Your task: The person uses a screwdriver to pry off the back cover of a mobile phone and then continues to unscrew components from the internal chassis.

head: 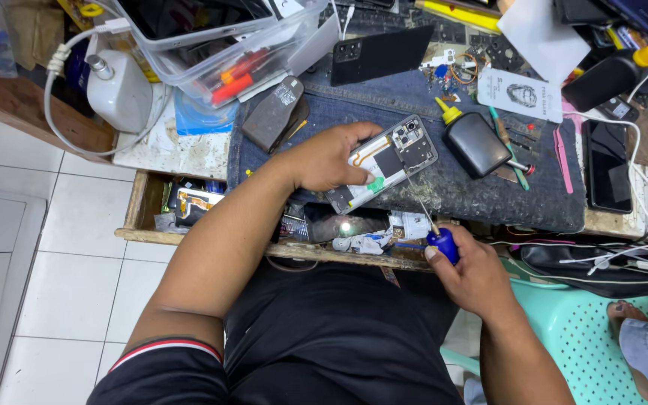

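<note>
An opened phone (pixel 393 161) with its back cover off lies on a denim mat (pixel 421 120), its circuit boards and camera module showing. My left hand (pixel 329 156) grips the phone's lower left part and holds it steady. My right hand (pixel 468 271) is closed on a blue-handled screwdriver (pixel 441 241). The thin shaft runs up from the handle, and its tip touches the phone's lower right area. A separate black back cover (pixel 379 54) lies flat at the far side of the mat.
A black squeeze bottle with a yellow nozzle (pixel 472 139) lies right of the phone. Another phone (pixel 608 165) rests at the right edge. A clear plastic tool box (pixel 219 37) stands at the back. An open drawer (pixel 189 206) sits below the bench. A teal plastic stool (pixel 579 330) is at right.
</note>
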